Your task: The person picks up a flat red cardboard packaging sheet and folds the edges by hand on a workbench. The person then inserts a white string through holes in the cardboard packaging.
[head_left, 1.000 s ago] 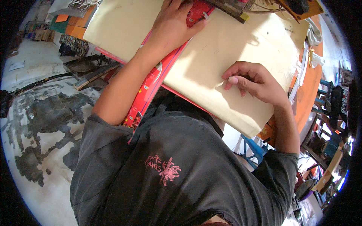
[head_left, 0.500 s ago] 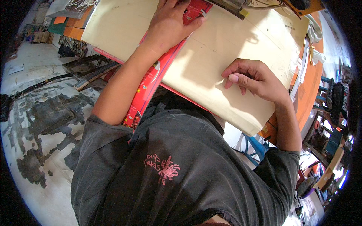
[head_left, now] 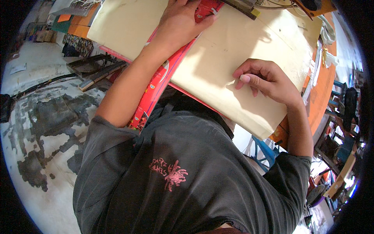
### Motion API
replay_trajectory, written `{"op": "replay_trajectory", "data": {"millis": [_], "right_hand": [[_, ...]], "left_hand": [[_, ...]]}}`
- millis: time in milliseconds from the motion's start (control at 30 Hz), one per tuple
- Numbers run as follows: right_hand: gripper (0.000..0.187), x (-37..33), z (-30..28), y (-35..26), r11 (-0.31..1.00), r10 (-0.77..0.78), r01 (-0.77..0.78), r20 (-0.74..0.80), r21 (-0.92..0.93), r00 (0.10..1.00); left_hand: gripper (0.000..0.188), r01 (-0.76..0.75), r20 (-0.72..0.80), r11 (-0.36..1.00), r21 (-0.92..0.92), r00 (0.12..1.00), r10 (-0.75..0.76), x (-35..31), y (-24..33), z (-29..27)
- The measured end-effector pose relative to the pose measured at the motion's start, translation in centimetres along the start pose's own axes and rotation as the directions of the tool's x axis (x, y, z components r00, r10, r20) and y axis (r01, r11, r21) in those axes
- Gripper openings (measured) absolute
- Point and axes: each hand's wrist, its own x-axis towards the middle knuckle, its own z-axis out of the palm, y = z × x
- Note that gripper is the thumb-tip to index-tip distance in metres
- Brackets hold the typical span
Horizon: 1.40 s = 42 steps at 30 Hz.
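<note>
My left hand [head_left: 182, 22] lies at the top of the view on a long red printed strip [head_left: 150, 93]. Its thumb is stretched out across the strip, apart from the fingers, and some fingertips are cut off by the upper edge. The strip runs slantwise over a large cream sheet [head_left: 218, 58] and sticks out past its near edge, beneath my left forearm. My right hand [head_left: 265, 80] hovers over or rests on the right part of the sheet; I cannot tell which. Its fingers are loosely bent and apart, with nothing visible in them.
A dark metal part with a yellow tip [head_left: 245, 8] stands at the top. Beyond the sheet, an orange tabletop [head_left: 325, 89] shows at the right. A blue stool-like frame [head_left: 265, 153] is below the table. Metal and wood pieces [head_left: 101, 72] lie at the left.
The sheet, strip and both hands sit slightly farther right in the view. Both hands keep nearly the same pose, and nothing has been taken up or let go.
</note>
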Motion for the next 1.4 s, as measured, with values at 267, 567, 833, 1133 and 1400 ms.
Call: {"op": "replay_trajectory", "data": {"millis": [267,567,833,1133,1400], "right_hand": [[0.029,0.0,0.0,-0.2,1.0,0.02,-0.02,-0.007,-0.022,1.0],[0.029,0.0,0.3,-0.7,0.999,0.027,-0.027,-0.019,-0.038,0.999],[0.029,-0.1,0.4,-1.1,0.999,0.041,-0.042,-0.014,-0.017,0.999],[0.031,0.0,0.2,-0.7,0.999,0.02,-0.02,-0.008,-0.038,1.0],[0.033,0.0,0.3,0.0,1.0,-0.007,0.006,-0.013,-0.01,1.0]], "left_hand": [[0.071,0.042,0.012,0.999,-0.018,0.999,-0.042,0.1,0.1,-0.1],[0.075,0.075,0.028,0.997,-0.035,0.997,-0.074,-0.1,0.4,-0.8],[0.075,0.074,0.046,0.997,-0.021,0.996,-0.073,-0.2,0.7,-0.9],[0.071,0.052,0.019,0.997,0.051,0.998,-0.053,-0.1,0.9,-0.5],[0.069,0.058,-0.023,0.998,-0.032,0.998,-0.059,-0.1,1.1,-0.7]]}}
